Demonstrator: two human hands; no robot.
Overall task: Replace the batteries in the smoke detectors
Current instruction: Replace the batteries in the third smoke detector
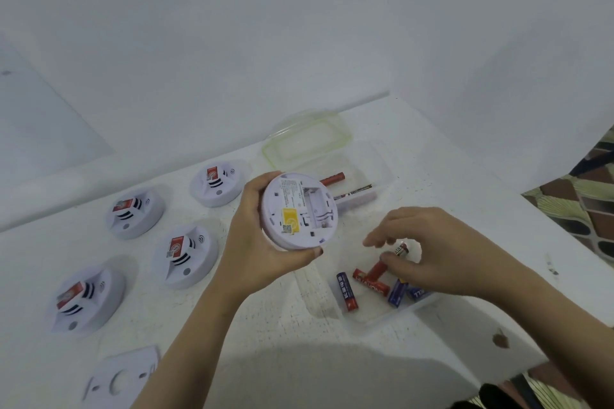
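Note:
My left hand [262, 242] grips a round white smoke detector [299, 209], tilted with its back toward me; its battery bay looks empty and a yellow sticker sits beside it. My right hand [432, 252] reaches into a clear tray [382, 319] of loose batteries and pinches a red battery [377, 269] between thumb and forefinger. Several red and blue batteries [347, 290] lie in that tray. Several other white smoke detectors [184, 256] rest face up on the white table to the left.
A clear box [365, 183] holding two batteries stands behind the held detector, with its green-edged lid [305, 143] beside it. A white mounting plate [123, 378] lies at the near left edge. The table's right edge drops to a patterned floor [581, 209].

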